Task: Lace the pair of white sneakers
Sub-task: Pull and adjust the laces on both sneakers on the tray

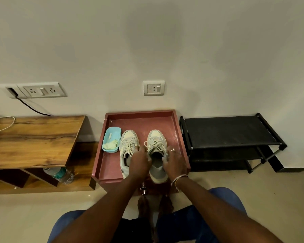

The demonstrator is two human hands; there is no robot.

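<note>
Both of your hands are on the right white sneaker (156,140), a low shoe with grey panels and cream laces. It stands sole down on the dusty maroon tray with a raised rim (172,123). Its long axis runs from you to the wall, with the toe pointing away toward the wall and the heel at the tray's near rim. Your left hand (140,162) curls its fingers on the left side of the shoe's opening. Your right hand (175,161), a ring on one finger, curls its fingers on the right side. I cannot tell whether either hand pinches a lace end. The left white sneaker (128,137) lies just beside it and parallel, toe also away, partly under your left hand. A light blue rectangular plastic box (114,133) sits just left of that shoe's toe.
</note>
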